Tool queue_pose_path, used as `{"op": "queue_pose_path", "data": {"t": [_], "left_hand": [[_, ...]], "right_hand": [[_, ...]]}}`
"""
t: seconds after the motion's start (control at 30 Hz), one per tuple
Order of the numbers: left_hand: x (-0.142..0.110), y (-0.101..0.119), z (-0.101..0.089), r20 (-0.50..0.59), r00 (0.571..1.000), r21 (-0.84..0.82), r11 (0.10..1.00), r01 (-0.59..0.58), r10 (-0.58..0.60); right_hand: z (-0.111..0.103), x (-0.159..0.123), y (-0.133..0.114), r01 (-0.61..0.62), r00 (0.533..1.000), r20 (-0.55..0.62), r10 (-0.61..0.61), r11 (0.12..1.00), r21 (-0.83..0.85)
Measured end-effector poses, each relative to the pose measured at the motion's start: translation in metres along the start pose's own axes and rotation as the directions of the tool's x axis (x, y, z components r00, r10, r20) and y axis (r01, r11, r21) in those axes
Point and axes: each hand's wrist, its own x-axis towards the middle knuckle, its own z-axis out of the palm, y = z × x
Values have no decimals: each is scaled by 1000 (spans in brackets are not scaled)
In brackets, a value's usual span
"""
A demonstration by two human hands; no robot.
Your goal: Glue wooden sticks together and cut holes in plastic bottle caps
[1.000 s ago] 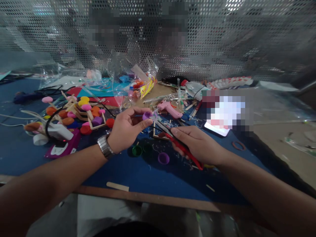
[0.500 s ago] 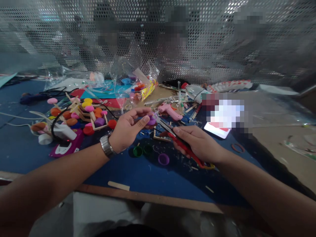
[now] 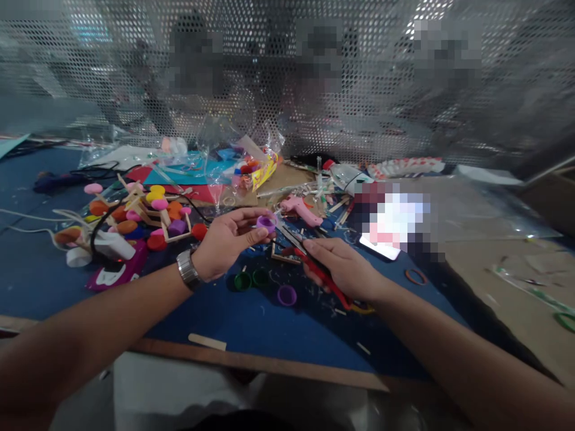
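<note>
Fingers of my left hand (image 3: 220,245) pinch a round purple plastic cap (image 3: 266,224) between thumb and fingertips, seemingly to leave its rim exposed. My right hand (image 3: 345,270) clasps a red-handled metal tool (image 3: 336,290), angled so its narrow tip meets or nearly meets the cap; I can't tell which. Nearer me, another purple plastic cap (image 3: 286,295) lies on the blue desk (image 3: 157,314), probably for easy reach.

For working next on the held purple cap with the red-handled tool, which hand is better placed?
Probably right: the right hand grips the tool, its tip near the purple cap that the left hand holds.
</note>
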Motion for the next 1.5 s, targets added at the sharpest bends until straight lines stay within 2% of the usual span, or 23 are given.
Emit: {"op": "queue_pose_path", "data": {"t": [0.17, 0.43, 0.7, 0.97, 1.33, 1.5], "left_hand": [[1, -1, 0, -47, 998, 78, 996, -36, 40], [2, -6, -2, -39, 991, 133, 983, -125, 131], [3, -6, -1, -4, 993, 96, 988, -119, 120], [1, -11, 1, -2, 995, 138, 986, -94, 95], [2, -9, 0, -38, 980, 176, 967, -185, 194], [3, -8, -2, -53, 979, 219, 959, -180, 196]], "right_hand": [[1, -2, -3, -4, 1000, 1, 4, 999, -42], [-2, -2, 2, 20, 1000, 0, -21, 997, -77], [2, -5, -2, 26, 999, -16, -28, 994, -108], [5, -7, -7, 56, 998, -20, -60, 983, -176], [3, -5, -3, 79, 996, -26, -85, 981, -177], [4, -7, -7, 54, 998, -28, -59, 982, -179]]}}
